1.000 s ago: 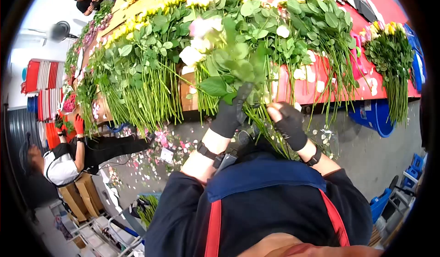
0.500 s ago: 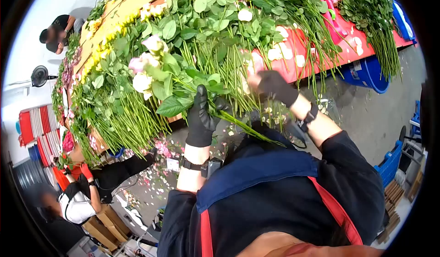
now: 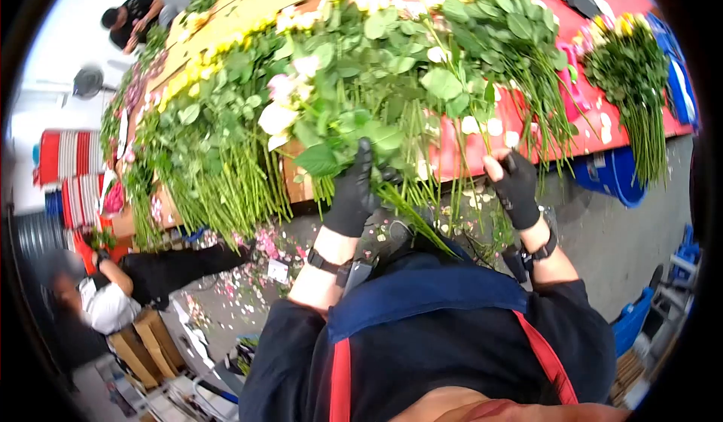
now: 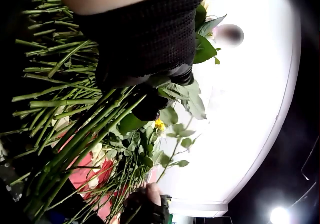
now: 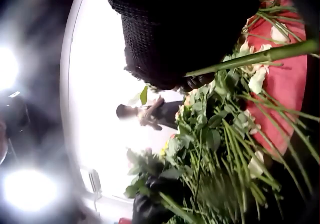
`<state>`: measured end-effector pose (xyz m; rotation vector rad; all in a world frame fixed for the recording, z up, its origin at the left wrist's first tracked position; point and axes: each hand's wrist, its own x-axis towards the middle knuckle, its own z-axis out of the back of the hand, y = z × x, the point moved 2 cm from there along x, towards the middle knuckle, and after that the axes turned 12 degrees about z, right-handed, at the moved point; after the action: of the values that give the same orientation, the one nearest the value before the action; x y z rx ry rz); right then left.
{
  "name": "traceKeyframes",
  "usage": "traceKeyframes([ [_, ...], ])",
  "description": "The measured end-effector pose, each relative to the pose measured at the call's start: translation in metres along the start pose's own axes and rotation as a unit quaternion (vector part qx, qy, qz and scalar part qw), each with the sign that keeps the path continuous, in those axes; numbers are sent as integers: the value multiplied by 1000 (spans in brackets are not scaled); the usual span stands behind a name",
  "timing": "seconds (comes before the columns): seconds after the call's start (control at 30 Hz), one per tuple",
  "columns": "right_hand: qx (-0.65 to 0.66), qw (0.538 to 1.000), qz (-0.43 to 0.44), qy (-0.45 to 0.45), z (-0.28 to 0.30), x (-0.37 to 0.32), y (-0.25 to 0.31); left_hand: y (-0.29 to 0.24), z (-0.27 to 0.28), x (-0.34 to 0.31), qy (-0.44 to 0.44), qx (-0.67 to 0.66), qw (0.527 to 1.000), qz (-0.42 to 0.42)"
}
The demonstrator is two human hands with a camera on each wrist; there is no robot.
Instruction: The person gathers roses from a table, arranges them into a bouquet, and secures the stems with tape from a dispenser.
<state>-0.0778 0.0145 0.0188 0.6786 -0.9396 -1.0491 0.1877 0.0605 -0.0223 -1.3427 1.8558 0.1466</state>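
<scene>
My left hand [image 3: 352, 198], in a black glove, grips a small bunch of roses near the table edge. The pale pink and white blooms [image 3: 279, 113] point up and left, and green stems [image 4: 92, 129] run out below the fist. To the right, my right hand [image 3: 518, 192], also gloved with a bare thumb and fingertip, pinches one leafy rose stem [image 5: 250, 59]. That stem's leaves [image 3: 443, 83] reach up over the flowers on the table, with a white bloom [image 3: 437, 54] overlapping its top.
Rows of yellow and white roses [image 3: 226, 113] cover the table, stems toward me. Loose petals lie on the red cover [image 3: 459, 151]. At the right are another bunch [image 3: 629, 76] and a blue bucket [image 3: 614, 177]. Petals litter the floor [image 3: 263, 271]. Two people work at the left.
My right hand moved from beside the held bunch out over the table, then drew back right with a rose stem in its fingers. The left hand keeps hold of its bunch.
</scene>
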Motion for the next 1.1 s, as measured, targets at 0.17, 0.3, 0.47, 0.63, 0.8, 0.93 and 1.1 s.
traceKeyframes([
  [0.17,86,983,155,39,-54,-8,40,7,-6,-5,119,1,993,-4],
  [0.3,36,961,240,132,-89,-16,56,11,28,-1,81,257,940,-212],
  [0.47,80,935,240,248,-102,-19,58,1,64,-21,104,199,952,-210],
  [0.63,80,973,-48,210,-137,32,12,-23,94,-51,212,-1,976,-48],
  [0.8,-134,968,-76,197,-200,92,-15,-49,83,-81,169,-28,984,-40],
  [0.93,-233,969,-23,74,-238,89,-46,-82,125,-84,188,11,982,-20],
  [1.1,-148,987,-5,-62,-217,74,8,-123,184,-92,227,-68,971,-3],
])
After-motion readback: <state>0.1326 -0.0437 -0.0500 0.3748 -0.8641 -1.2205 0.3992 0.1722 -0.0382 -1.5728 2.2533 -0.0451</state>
